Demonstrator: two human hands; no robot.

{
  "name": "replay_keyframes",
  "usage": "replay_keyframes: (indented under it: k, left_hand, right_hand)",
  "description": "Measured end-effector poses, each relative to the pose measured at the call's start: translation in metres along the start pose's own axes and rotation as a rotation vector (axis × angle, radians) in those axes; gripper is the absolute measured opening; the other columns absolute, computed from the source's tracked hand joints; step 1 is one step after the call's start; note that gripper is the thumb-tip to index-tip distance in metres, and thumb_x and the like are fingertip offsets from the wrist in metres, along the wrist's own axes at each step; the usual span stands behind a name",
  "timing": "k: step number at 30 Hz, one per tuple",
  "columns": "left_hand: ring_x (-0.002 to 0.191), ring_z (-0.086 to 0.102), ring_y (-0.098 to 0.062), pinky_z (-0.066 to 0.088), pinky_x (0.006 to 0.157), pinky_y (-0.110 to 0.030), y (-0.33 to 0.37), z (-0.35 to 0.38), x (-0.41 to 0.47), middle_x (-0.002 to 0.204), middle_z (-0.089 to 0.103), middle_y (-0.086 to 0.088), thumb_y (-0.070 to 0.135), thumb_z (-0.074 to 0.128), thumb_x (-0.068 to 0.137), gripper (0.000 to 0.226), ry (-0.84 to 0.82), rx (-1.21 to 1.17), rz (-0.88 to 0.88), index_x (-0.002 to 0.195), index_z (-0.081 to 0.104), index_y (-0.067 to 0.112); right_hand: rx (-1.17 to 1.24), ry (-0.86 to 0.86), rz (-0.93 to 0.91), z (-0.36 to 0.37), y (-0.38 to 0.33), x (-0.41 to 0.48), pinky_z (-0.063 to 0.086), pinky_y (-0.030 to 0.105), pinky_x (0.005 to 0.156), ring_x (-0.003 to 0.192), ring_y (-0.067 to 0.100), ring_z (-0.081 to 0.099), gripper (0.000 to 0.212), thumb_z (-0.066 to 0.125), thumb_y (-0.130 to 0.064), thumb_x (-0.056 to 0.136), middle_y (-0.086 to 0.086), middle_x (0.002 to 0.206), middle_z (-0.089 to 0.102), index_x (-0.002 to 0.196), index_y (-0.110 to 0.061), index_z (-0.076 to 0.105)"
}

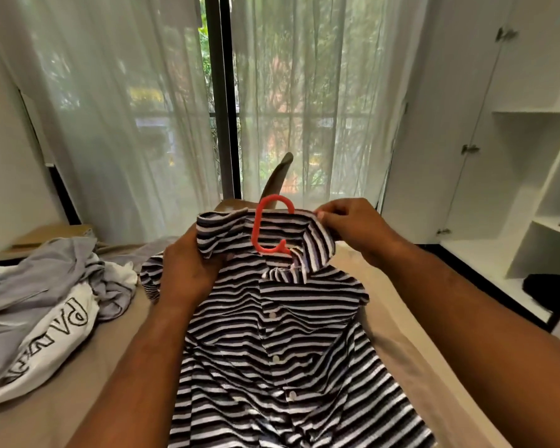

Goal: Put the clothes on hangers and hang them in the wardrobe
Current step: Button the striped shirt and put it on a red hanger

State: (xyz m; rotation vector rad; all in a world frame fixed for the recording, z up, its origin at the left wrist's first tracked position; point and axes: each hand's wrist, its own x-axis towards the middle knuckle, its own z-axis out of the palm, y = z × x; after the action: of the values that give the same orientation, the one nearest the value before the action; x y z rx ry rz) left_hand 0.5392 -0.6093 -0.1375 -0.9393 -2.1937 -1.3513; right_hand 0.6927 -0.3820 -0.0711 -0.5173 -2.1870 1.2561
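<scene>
A black-and-white striped button shirt [291, 344] lies front up on the bed. A red hanger hook [265, 227] sticks out of its collar; the hanger's body is hidden inside the shirt. My left hand [188, 270] grips the left side of the collar. My right hand [356, 227] pinches the right side of the collar at its upper edge. The white wardrobe [485, 130] stands open on the right with bare shelves.
A pile of grey and white clothes [46, 305] lies on the bed [78, 383] at the left. A chair back [278, 176] rises behind the shirt, in front of a curtained window. A dark item [543, 286] sits on the wardrobe's low shelf.
</scene>
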Motion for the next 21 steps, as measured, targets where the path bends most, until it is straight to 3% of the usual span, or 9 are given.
replay_keyframes:
  k: [3,5,7,9,11,14,17,21]
  left_hand:
    - [0.108,0.068,-0.033,0.054,0.095,-0.045,0.002,0.001,0.001,0.115,0.074,-0.01,0.016,0.086,0.076,0.051,0.028,-0.007,-0.037,0.123,0.066,0.015]
    - [0.108,0.068,-0.03,0.053,0.095,-0.041,0.004,0.001,0.001,0.115,0.074,-0.008,0.015,0.086,0.075,0.051,0.026,-0.027,-0.042,0.123,0.067,0.016]
    - [0.109,0.067,-0.027,0.05,0.094,-0.033,0.007,0.001,0.001,0.117,0.073,-0.006,0.017,0.086,0.076,0.053,0.016,-0.05,-0.039,0.125,0.067,0.016]
    - [0.11,0.066,-0.024,0.046,0.092,-0.028,0.011,0.0,0.001,0.119,0.072,-0.006,0.018,0.086,0.076,0.055,0.013,-0.06,-0.038,0.127,0.066,0.015]
    - [0.109,0.065,-0.02,0.044,0.092,-0.025,0.014,-0.001,0.001,0.12,0.072,-0.005,0.017,0.087,0.076,0.056,0.017,-0.067,-0.035,0.127,0.066,0.015]
    - [0.107,0.063,-0.012,0.044,0.092,-0.022,0.017,-0.004,0.001,0.12,0.072,-0.001,0.018,0.087,0.076,0.055,0.019,-0.095,-0.03,0.127,0.066,0.018]
    - [0.103,0.062,-0.009,0.045,0.092,-0.024,0.022,-0.007,0.003,0.117,0.072,0.002,0.021,0.087,0.076,0.054,0.013,-0.111,-0.055,0.125,0.067,0.019]
    - [0.099,0.06,-0.005,0.044,0.088,-0.019,0.027,-0.012,0.005,0.115,0.073,0.002,0.024,0.087,0.076,0.051,0.01,-0.117,-0.063,0.123,0.068,0.019]
  right_hand:
    - [0.086,-0.131,-0.072,-0.002,-0.014,-0.009,0.06,0.028,0.074,0.083,0.021,0.072,0.011,0.064,-0.007,0.096,0.016,0.095,0.075,0.099,-0.006,0.075]
    - [0.068,-0.317,-0.07,0.0,-0.018,-0.016,0.06,0.03,0.076,0.081,0.022,0.072,0.014,0.063,-0.007,0.097,0.019,0.097,0.075,0.103,-0.006,0.076]
    - [0.036,-0.393,-0.074,0.005,-0.017,-0.018,0.061,0.032,0.076,0.078,0.022,0.072,0.017,0.06,-0.004,0.099,0.017,0.096,0.075,0.107,-0.007,0.075]
    - [-0.017,-0.313,-0.118,0.011,-0.015,-0.017,0.061,0.033,0.074,0.075,0.019,0.071,0.016,0.065,-0.007,0.096,0.011,0.095,0.075,0.109,-0.012,0.074]
    - [-0.169,-0.203,-0.187,0.015,-0.011,-0.011,0.059,0.031,0.076,0.08,0.015,0.069,0.021,0.075,-0.021,0.091,-0.002,0.099,0.072,0.111,-0.026,0.073]
    - [-0.424,-0.203,-0.268,0.017,-0.01,-0.007,0.051,0.021,0.079,0.091,0.008,0.061,0.037,0.08,-0.038,0.085,-0.015,0.108,0.064,0.119,-0.037,0.067]
    - [-0.525,-0.175,-0.361,0.021,-0.01,-0.005,0.043,0.015,0.074,0.088,0.002,0.057,0.034,0.078,-0.039,0.086,-0.016,0.107,0.062,0.119,-0.033,0.07]
    - [-0.51,-0.114,-0.416,0.025,-0.017,-0.002,0.048,0.027,0.078,0.085,0.005,0.059,0.02,0.071,-0.036,0.093,-0.011,0.099,0.07,0.108,-0.024,0.077]
